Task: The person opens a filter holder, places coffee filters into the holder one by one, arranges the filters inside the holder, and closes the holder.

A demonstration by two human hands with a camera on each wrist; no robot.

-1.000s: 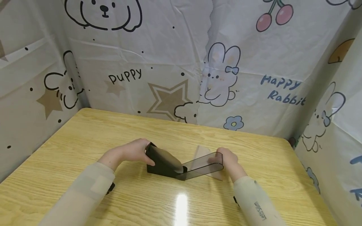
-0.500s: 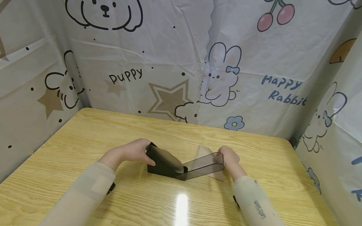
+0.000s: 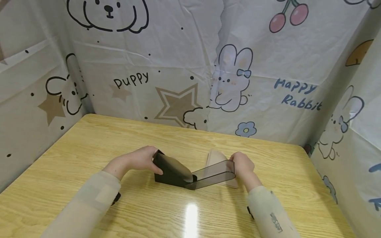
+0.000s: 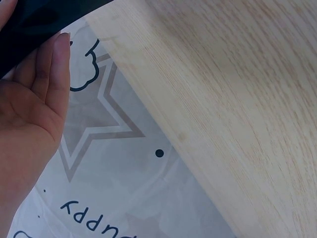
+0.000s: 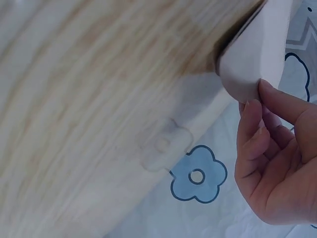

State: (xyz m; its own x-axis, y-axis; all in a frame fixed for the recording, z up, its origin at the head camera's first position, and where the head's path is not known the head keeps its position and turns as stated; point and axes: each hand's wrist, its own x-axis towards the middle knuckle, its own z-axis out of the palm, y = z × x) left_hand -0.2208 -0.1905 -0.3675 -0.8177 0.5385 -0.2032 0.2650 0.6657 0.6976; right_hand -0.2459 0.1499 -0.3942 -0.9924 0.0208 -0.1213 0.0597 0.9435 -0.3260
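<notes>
A black filter holder stands on the table with its smoky clear lid swung out to the right. Brown paper coffee filters show in its top. My left hand grips the holder's left end, thumb on the front and fingers behind; the left wrist view catches this hand under the dark casing. Behind the lid, my right hand pinches a pale, fan-shaped coffee filter by its edge. In the right wrist view, thumb and fingertips press on the filter's rounded corner.
Light wood-grain table spreads around both hands. A printed cloth hangs along its back and both sides. Bright glare lies on the tabletop at the front.
The coffee filter has shifted slightly up and away behind the lid, and my right hand has moved a little to the right with it. Left hand and holder stay put.
</notes>
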